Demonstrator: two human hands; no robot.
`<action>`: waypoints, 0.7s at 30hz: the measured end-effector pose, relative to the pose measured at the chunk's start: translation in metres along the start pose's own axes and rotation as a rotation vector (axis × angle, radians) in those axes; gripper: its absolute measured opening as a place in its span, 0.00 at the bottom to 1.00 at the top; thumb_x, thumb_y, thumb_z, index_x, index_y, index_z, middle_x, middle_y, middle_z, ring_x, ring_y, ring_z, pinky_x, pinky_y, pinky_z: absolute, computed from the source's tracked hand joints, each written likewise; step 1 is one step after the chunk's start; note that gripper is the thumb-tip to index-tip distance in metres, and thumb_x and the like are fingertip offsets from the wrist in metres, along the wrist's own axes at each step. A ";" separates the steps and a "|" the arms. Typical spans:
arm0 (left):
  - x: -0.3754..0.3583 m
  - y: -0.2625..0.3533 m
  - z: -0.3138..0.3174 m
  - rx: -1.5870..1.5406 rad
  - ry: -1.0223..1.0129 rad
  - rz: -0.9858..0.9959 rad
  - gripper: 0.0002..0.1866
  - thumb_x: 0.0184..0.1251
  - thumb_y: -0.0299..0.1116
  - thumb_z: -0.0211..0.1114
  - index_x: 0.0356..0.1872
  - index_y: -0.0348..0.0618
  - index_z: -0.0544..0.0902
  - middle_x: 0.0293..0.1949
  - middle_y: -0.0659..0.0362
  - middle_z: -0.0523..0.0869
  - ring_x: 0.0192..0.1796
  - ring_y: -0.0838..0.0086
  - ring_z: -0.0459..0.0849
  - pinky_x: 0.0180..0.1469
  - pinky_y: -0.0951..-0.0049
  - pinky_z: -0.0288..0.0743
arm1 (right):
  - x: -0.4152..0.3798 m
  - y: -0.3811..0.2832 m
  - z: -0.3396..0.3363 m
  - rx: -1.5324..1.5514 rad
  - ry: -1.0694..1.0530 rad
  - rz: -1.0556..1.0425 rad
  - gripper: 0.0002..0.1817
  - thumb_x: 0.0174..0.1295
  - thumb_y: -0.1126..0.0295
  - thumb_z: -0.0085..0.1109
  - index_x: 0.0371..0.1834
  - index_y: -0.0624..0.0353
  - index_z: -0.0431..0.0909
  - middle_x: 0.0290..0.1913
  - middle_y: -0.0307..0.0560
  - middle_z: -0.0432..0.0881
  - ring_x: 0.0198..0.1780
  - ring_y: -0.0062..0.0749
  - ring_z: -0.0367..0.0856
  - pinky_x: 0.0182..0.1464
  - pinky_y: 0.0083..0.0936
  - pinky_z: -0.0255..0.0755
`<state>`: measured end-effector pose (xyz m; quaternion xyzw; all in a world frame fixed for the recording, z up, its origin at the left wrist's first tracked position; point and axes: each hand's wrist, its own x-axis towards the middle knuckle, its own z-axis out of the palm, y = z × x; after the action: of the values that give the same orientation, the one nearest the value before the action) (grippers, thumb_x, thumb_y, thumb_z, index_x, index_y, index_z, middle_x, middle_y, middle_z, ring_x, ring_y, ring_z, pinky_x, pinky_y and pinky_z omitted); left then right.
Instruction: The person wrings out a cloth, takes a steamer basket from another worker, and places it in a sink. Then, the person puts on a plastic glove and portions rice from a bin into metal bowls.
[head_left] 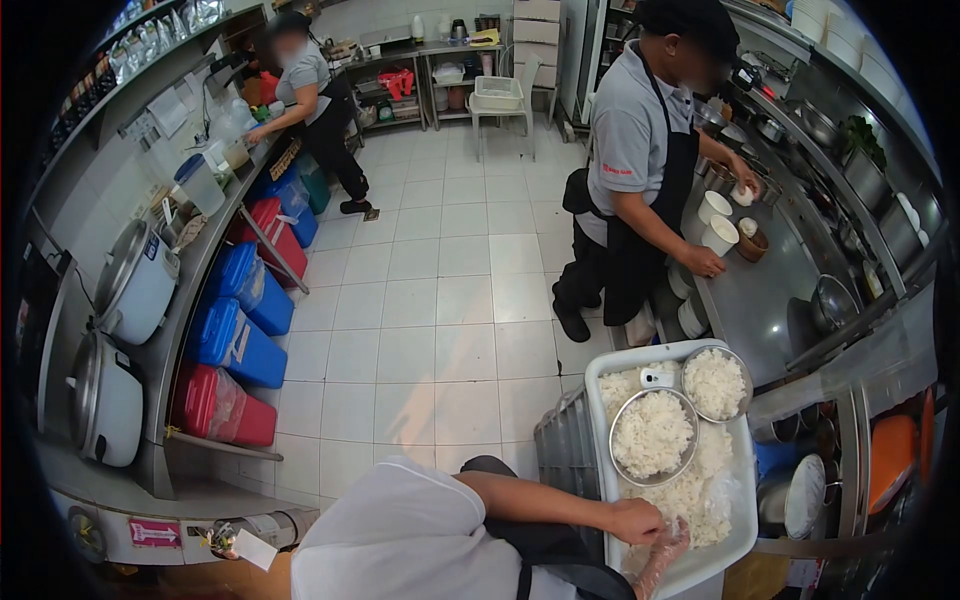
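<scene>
My left hand (635, 521) is bare, its fingers drawn together beside the gloved right one; what they pinch is too small to make out. On my right hand (668, 546) is a clear plastic glove, and its fingers are partly hidden and blurred. Both hands are over the near left part of a white tub (744, 500) of cooked rice (700, 485). Two round metal bowls full of rice, one nearer (653, 434) and one farther right (715, 383), rest in the tub. A small white object (657, 378) lies behind the nearer bowl.
A grey crate (570, 450) stands left of the tub. A co-worker (650, 170) handles white cups (719, 234) at the right steel counter (760, 300). Another person (310, 90) works at the far left counter. Blue and red coolers (240, 340) sit underneath, with large cookers (108, 400) nearby.
</scene>
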<state>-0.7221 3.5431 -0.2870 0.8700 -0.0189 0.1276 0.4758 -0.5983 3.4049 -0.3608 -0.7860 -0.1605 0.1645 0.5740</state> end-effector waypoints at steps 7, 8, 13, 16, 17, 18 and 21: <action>-0.001 -0.002 0.002 -0.001 0.030 0.022 0.10 0.48 0.36 0.55 0.21 0.38 0.76 0.21 0.48 0.77 0.29 0.53 0.77 0.31 0.59 0.70 | -0.006 -0.023 0.002 -0.325 0.051 -0.121 0.14 0.53 0.76 0.55 0.43 0.69 0.72 0.40 0.56 0.76 0.40 0.38 0.74 0.46 0.28 0.67; -0.001 -0.001 0.001 -0.001 0.030 0.022 0.10 0.48 0.36 0.55 0.21 0.38 0.76 0.21 0.48 0.77 0.29 0.53 0.77 0.31 0.59 0.70 | -0.007 -0.025 0.002 -0.352 0.049 -0.166 0.14 0.54 0.74 0.54 0.43 0.69 0.73 0.40 0.56 0.77 0.41 0.40 0.74 0.47 0.29 0.66; -0.001 0.001 -0.002 0.009 -0.004 -0.001 0.10 0.48 0.35 0.54 0.21 0.38 0.76 0.22 0.48 0.78 0.29 0.53 0.77 0.31 0.59 0.70 | -0.006 -0.026 0.004 -0.361 0.098 -0.107 0.14 0.55 0.72 0.54 0.43 0.69 0.73 0.39 0.57 0.77 0.40 0.41 0.75 0.45 0.30 0.68; 0.000 0.000 -0.001 0.022 0.018 0.027 0.10 0.48 0.35 0.54 0.21 0.38 0.76 0.23 0.48 0.78 0.30 0.53 0.77 0.31 0.59 0.70 | -0.002 -0.020 0.002 -0.393 0.097 -0.087 0.14 0.55 0.71 0.54 0.42 0.70 0.73 0.38 0.58 0.78 0.39 0.41 0.76 0.44 0.30 0.69; 0.000 0.000 -0.001 0.022 0.018 0.028 0.10 0.48 0.35 0.54 0.21 0.38 0.76 0.23 0.48 0.78 0.30 0.53 0.77 0.31 0.59 0.70 | -0.001 -0.018 0.002 -0.395 0.099 -0.075 0.14 0.56 0.71 0.53 0.42 0.70 0.73 0.38 0.58 0.78 0.39 0.42 0.76 0.43 0.30 0.69; 0.000 0.000 -0.001 0.015 0.016 0.025 0.10 0.48 0.35 0.54 0.21 0.38 0.76 0.23 0.48 0.78 0.30 0.53 0.77 0.31 0.59 0.70 | 0.000 -0.017 0.002 -0.395 0.099 -0.075 0.14 0.56 0.71 0.53 0.42 0.70 0.73 0.38 0.58 0.78 0.39 0.42 0.76 0.43 0.30 0.69; 0.000 0.000 -0.001 0.017 0.010 0.017 0.10 0.48 0.35 0.54 0.21 0.38 0.76 0.23 0.48 0.78 0.30 0.54 0.77 0.31 0.59 0.70 | -0.004 -0.024 0.004 -0.393 0.104 -0.097 0.14 0.56 0.71 0.54 0.42 0.71 0.73 0.37 0.58 0.78 0.38 0.41 0.77 0.42 0.30 0.70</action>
<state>-0.7228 3.5439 -0.2860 0.8733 -0.0229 0.1362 0.4672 -0.6051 3.4133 -0.3388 -0.8814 -0.1975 0.0614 0.4246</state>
